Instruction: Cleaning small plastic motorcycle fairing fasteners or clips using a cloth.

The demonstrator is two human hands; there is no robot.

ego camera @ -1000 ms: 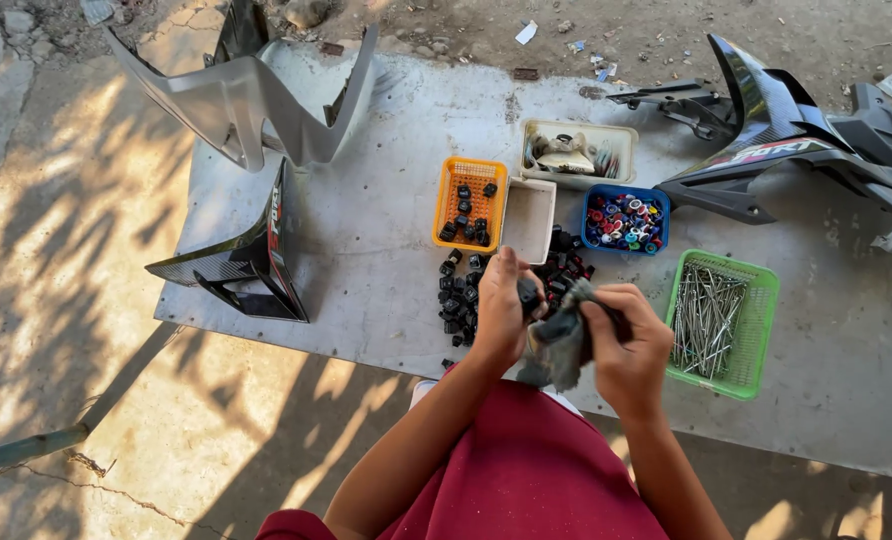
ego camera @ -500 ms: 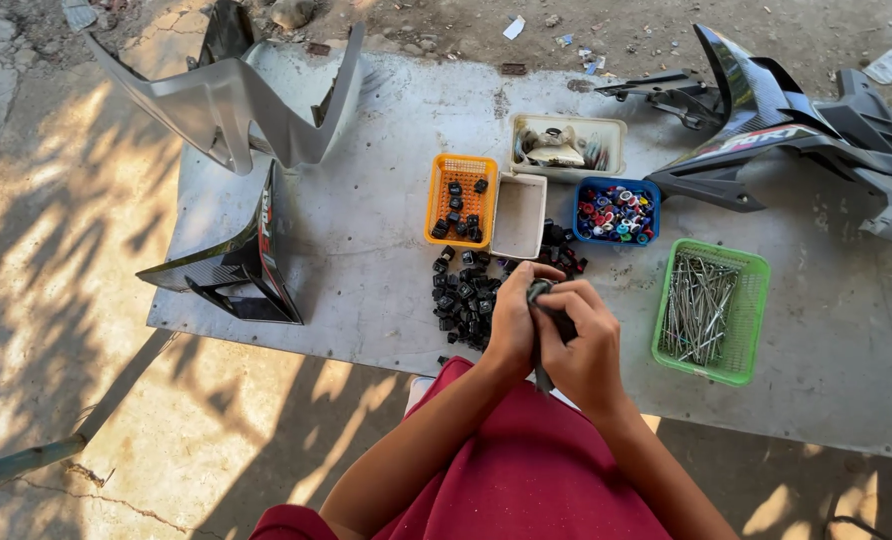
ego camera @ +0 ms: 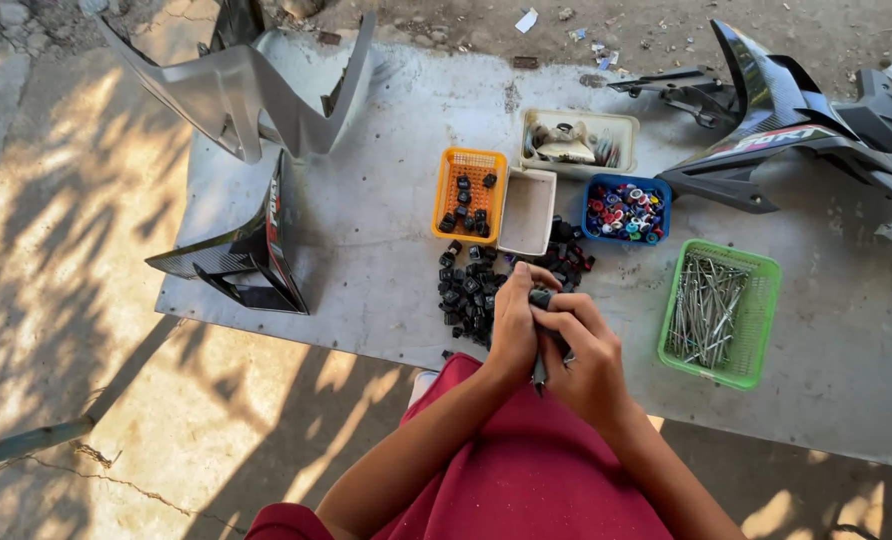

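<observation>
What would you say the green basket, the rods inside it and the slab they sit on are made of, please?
Green basket: probably moulded plastic, judging by its bright even colour and lattice walls.
Rods: likely bare metal; thin, straight, grey, with a dull glint.
Slab: looks like concrete or weathered board; matt grey, stained. Cannot tell which.

The work area was outdoors, on a cracked concrete floor dappled with sunlight and leaf shadow. A grey, stained tabletop stood on it. Littered bare dirt lay beyond.
</observation>
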